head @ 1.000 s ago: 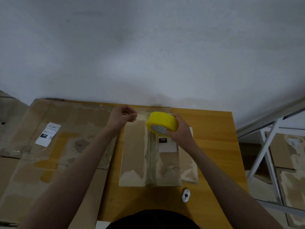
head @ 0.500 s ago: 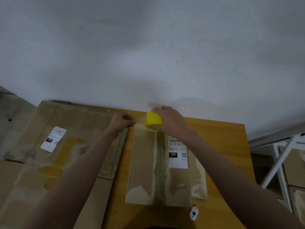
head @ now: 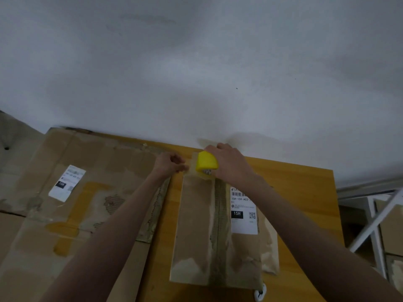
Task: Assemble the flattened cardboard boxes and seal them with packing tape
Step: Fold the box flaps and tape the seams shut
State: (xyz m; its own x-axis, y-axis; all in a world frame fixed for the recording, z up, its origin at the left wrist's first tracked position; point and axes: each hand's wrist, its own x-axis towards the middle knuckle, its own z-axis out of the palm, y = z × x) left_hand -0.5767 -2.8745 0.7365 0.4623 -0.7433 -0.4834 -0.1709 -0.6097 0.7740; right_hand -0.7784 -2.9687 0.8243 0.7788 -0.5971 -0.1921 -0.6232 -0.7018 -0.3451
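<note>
Matt brown cardboard box (head: pixel 196 225) with scuffed, torn paper skin, smooth white paper shipping label (head: pixel 244 211), glossy yellow plastic tape roll (head: pixel 206 162), smooth varnished wooden table (head: pixel 301 203), matt grey plastered wall (head: pixel 196 73), white painted metal frame (head: pixel 370 227).

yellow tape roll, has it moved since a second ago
Yes. The yellow tape roll, held by the right hand, went from near the box's white label to the box's far edge.

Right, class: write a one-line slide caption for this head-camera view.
Right hand holds a yellow tape roll at the cardboard box's far edge while the left hand pinches the tape end.
</note>
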